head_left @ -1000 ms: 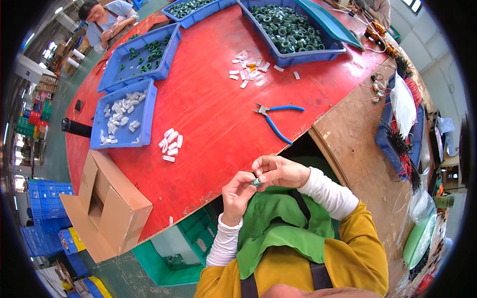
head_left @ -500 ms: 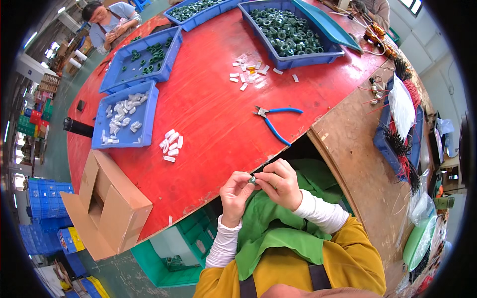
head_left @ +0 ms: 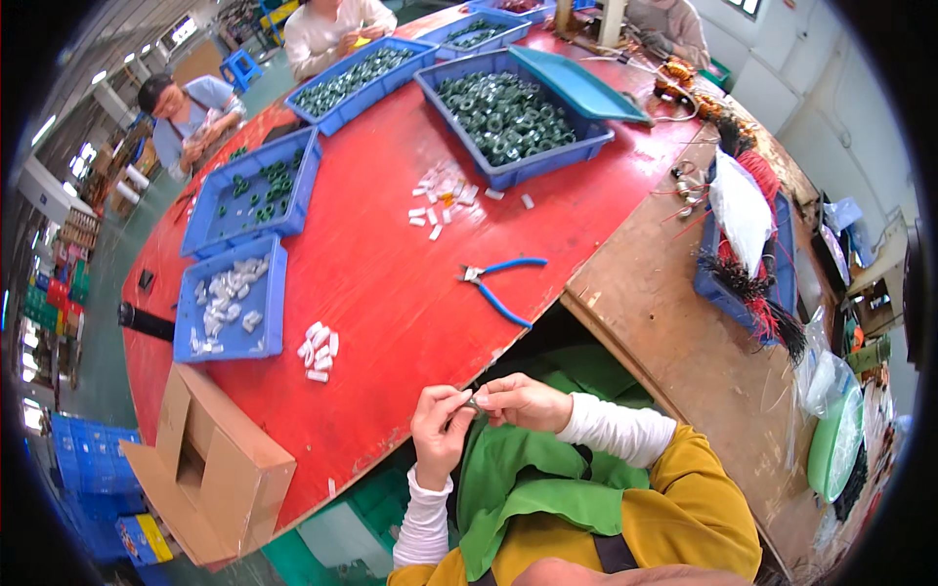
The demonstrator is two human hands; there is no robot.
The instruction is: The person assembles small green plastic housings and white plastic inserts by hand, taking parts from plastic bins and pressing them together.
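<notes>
My left hand (head_left: pixel 439 430) and my right hand (head_left: pixel 525 401) meet in front of the green apron, by the table's near edge. Between their fingertips they pinch a small dark green ring (head_left: pixel 472 401), mostly covered by the fingers. Cutting pliers with blue handles (head_left: pixel 505 301) lie beyond my hands on the red table (head_left: pixel 381 283). Left of them sits a small pile of white pieces (head_left: pixel 319 353). Farther back, more small white pieces (head_left: pixel 436 217) are scattered, a few orange bits among them.
Blue bins of dark green rings stand across the back, the nearest bin (head_left: pixel 547 168) beneath a teal lid (head_left: pixel 581 86). At left are a blue tray (head_left: pixel 264 337) of white pieces and an open carton (head_left: pixel 249 459). Rightward, a blue bin (head_left: pixel 718 288) holds wires. Co-workers (head_left: pixel 186 117) sit at the far side.
The view has tilted up, so table things appear lower and another person shows at the back. My right hand's fingers are straighter; both hands still pinch the ring.
</notes>
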